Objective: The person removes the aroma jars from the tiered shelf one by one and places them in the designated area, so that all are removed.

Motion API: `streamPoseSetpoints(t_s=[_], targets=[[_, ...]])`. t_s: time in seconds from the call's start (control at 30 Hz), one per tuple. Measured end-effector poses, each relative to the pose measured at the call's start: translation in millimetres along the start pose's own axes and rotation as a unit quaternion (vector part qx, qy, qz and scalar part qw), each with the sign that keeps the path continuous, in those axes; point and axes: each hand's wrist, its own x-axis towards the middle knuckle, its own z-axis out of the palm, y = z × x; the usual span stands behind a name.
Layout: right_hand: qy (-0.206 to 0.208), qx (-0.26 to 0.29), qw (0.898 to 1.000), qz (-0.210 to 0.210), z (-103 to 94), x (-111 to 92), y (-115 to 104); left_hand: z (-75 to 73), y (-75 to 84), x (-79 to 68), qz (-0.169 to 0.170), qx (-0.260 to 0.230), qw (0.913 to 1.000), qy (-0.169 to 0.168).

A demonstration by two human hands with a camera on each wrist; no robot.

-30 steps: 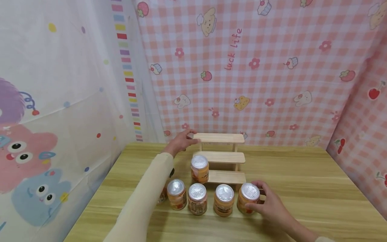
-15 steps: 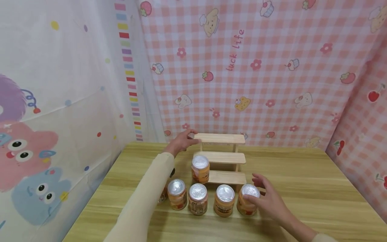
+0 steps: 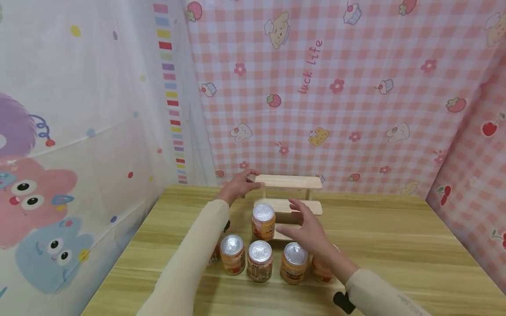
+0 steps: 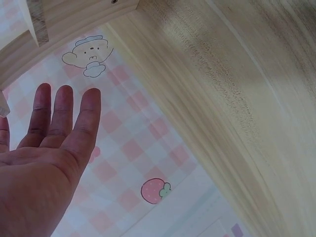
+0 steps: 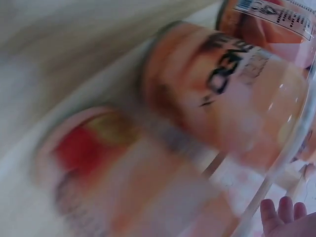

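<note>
My left hand (image 3: 238, 183) holds the left end of the top step of a small three-step wooden shelf (image 3: 288, 181). Its thumb lies along the board's front edge; in the left wrist view several fingers (image 4: 61, 111) stretch out straight. An orange jar with a silver lid (image 3: 263, 222) stands at the left end of the lowest step. Beside it hovers my right hand (image 3: 308, 226), thumb and fingers spread, thumb tip near the jar's right side. Below that hand, the rightmost jar (image 3: 322, 268) of the front row is partly hidden by my wrist.
Along the table (image 3: 395, 245), more orange jars form a row before the shelf: one in the middle (image 3: 260, 261), one to its right (image 3: 294, 263), one to its left (image 3: 232, 254). My left sleeve (image 3: 189, 259) covers part of another. Patterned cloth (image 3: 336, 109) hangs behind.
My right hand has let go of the rightmost jar and moved left and forward to the jar on the shelf's lowest step. The left hand has stayed at the shelf's end.
</note>
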Motion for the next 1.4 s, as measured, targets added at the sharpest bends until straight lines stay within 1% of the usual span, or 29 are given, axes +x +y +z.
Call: streamPoseSetpoints(t_s=[0.17, 0.33, 0.5, 0.63, 0.77, 0.9, 1.07, 1.13, 1.27, 1.4], targets=[[-0.001, -0.006, 1.0, 0.008, 24.4, 15.5, -5.6, 1.6, 1.1, -0.4, -0.001, -0.001, 1.0, -0.002], [-0.005, -0.028, 1.0, -0.003, 37.7, 22.5, -1.4, 4.7, 1.6, -0.1, -0.004, -0.005, 1.0, 0.001], [-0.005, -0.054, 0.998, -0.009, 41.4, 22.2, 5.2, 9.3, 2.5, 0.4, -0.003, -0.013, 0.9999, -0.002], [0.001, -0.055, 0.998, -0.017, 41.1, 21.8, 7.6, 11.2, 4.8, 0.2, 0.0, -0.02, 0.9998, -0.001], [0.011, -0.054, 0.998, -0.012, 38.6, 18.6, 6.0, 12.1, 5.7, -0.1, 0.001, -0.017, 0.9998, -0.005], [0.019, -0.047, 0.999, -0.009, 33.3, 13.5, 0.1, 12.0, 4.6, -0.3, -0.001, -0.01, 0.9999, -0.008], [0.018, -0.001, 1.0, -0.012, 18.2, 8.7, -13.2, 9.5, 2.7, 0.6, 0.0, -0.011, 0.9999, -0.003], [0.014, 0.013, 1.0, -0.018, 8.4, 7.8, -18.7, 8.0, 2.5, 1.0, 0.001, -0.01, 1.0, -0.001], [0.015, 0.015, 0.999, -0.032, -14.5, 7.0, -26.0, 5.2, 1.9, 2.1, 0.005, -0.007, 1.0, 0.001], [0.015, 0.023, 0.999, -0.039, -38.3, 3.6, -30.7, 2.8, -2.1, 3.6, 0.0, -0.004, 1.0, 0.001]])
